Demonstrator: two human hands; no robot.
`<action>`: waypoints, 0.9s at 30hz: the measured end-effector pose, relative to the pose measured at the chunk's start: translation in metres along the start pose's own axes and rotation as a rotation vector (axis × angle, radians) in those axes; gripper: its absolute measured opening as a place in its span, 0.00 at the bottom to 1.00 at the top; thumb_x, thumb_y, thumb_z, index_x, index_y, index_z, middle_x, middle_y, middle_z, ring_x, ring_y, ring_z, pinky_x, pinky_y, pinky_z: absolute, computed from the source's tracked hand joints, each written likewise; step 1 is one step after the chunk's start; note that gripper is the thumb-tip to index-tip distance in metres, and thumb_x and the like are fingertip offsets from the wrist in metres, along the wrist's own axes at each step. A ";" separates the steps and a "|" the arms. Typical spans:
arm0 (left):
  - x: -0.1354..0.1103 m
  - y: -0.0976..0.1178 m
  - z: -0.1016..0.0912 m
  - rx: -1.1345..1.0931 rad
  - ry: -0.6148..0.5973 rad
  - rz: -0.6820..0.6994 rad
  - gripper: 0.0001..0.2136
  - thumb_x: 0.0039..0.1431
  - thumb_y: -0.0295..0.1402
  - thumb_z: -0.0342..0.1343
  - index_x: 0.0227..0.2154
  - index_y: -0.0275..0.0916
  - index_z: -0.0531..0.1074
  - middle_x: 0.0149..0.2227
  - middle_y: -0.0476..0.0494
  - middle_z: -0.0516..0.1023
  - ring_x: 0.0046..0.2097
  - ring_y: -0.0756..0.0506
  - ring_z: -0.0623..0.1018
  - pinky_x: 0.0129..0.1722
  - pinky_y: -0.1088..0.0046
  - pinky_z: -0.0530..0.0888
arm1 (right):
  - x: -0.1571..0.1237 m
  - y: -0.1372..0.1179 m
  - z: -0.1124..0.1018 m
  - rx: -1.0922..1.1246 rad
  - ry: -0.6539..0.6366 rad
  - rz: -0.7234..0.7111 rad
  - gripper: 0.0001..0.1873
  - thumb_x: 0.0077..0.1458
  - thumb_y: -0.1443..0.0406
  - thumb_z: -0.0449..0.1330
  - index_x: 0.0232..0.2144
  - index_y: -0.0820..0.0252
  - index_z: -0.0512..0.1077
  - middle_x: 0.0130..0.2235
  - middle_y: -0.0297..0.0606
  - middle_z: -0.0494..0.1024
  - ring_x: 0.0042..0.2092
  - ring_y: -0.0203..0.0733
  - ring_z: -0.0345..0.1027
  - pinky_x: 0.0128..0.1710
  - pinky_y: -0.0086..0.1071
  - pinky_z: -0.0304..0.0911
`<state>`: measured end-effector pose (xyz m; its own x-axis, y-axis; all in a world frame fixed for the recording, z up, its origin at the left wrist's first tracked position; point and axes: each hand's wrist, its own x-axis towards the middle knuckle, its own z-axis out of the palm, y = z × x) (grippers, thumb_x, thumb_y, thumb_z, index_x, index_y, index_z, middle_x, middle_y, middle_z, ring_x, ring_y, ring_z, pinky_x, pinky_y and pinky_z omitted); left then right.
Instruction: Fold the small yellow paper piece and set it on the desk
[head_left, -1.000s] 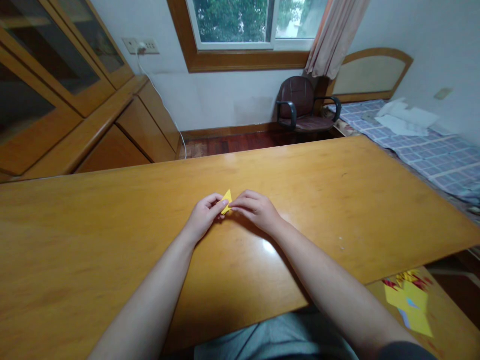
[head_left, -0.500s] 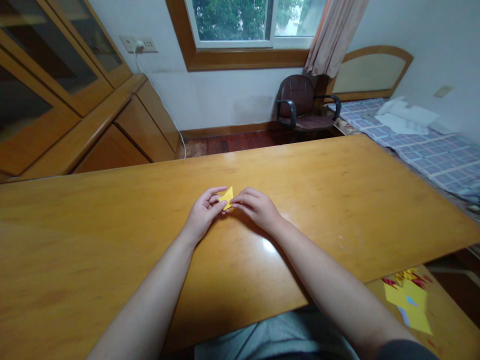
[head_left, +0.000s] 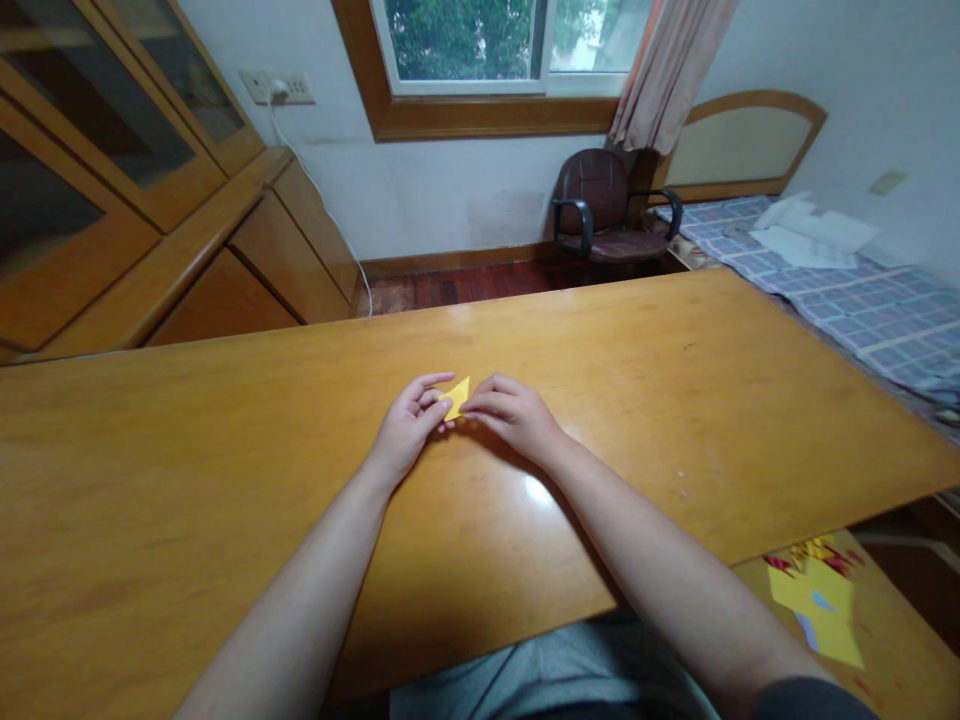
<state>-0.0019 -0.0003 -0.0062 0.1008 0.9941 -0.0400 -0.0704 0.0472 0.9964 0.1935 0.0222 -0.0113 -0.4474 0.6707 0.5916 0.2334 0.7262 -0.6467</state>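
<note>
A small piece of folded yellow paper (head_left: 457,398) is held between my two hands, just above the wooden table (head_left: 225,480). One pointed corner of it sticks up and away from me. My left hand (head_left: 405,425) pinches its left side, the thumb lying on top and the other fingers curled behind or under it. At the lower right edge, the closed fingertips of my right hand (head_left: 514,412) grip the paper. Those fingertips partly hide that edge, and the underside of the paper is out of sight.
At lower right, a lower surface carries yellow paper sheets (head_left: 814,600) and several red and yellow folded pieces (head_left: 817,553). Beyond the table stand a brown armchair (head_left: 600,205) and a bed (head_left: 840,290). A wooden cabinet (head_left: 180,240) lines the left wall.
The folded yellow paper has tilted slightly, its upper point shifting a little to the right. Both hands keep nearly the same place and grip.
</note>
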 end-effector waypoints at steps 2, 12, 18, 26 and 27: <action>0.000 0.000 0.000 -0.003 0.005 0.000 0.22 0.52 0.38 0.63 0.50 0.41 0.70 0.27 0.54 0.71 0.27 0.53 0.73 0.27 0.79 0.68 | 0.000 0.000 0.000 -0.002 0.011 0.000 0.07 0.60 0.64 0.60 0.37 0.57 0.79 0.36 0.40 0.76 0.38 0.38 0.72 0.39 0.31 0.69; 0.004 -0.002 0.000 0.078 0.082 0.088 0.21 0.51 0.35 0.65 0.48 0.40 0.72 0.27 0.54 0.72 0.30 0.52 0.71 0.33 0.78 0.68 | 0.001 -0.004 -0.003 -0.001 0.064 0.121 0.08 0.60 0.62 0.61 0.38 0.59 0.76 0.35 0.38 0.76 0.35 0.36 0.69 0.37 0.30 0.66; 0.004 -0.003 0.001 0.129 0.044 0.053 0.17 0.49 0.40 0.66 0.41 0.38 0.75 0.33 0.48 0.78 0.35 0.48 0.75 0.39 0.73 0.70 | 0.003 -0.002 -0.002 0.075 0.142 0.292 0.09 0.58 0.61 0.63 0.39 0.60 0.75 0.36 0.38 0.77 0.33 0.35 0.70 0.34 0.29 0.65; 0.004 -0.010 -0.003 0.315 0.003 0.127 0.12 0.55 0.40 0.62 0.38 0.39 0.77 0.35 0.48 0.78 0.37 0.47 0.74 0.40 0.72 0.70 | 0.006 -0.004 -0.002 0.215 0.121 0.381 0.08 0.57 0.61 0.62 0.33 0.60 0.77 0.33 0.36 0.77 0.36 0.37 0.70 0.38 0.30 0.64; 0.005 -0.011 -0.003 0.321 0.000 0.129 0.12 0.55 0.40 0.62 0.38 0.39 0.77 0.34 0.48 0.78 0.37 0.48 0.74 0.40 0.72 0.70 | 0.006 -0.005 -0.002 0.244 0.120 0.398 0.08 0.57 0.61 0.62 0.33 0.60 0.77 0.33 0.36 0.77 0.36 0.37 0.70 0.38 0.30 0.64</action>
<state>-0.0038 0.0041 -0.0173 0.1111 0.9899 0.0879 0.2337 -0.1120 0.9658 0.1916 0.0231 -0.0038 -0.2583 0.9126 0.3170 0.1506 0.3621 -0.9199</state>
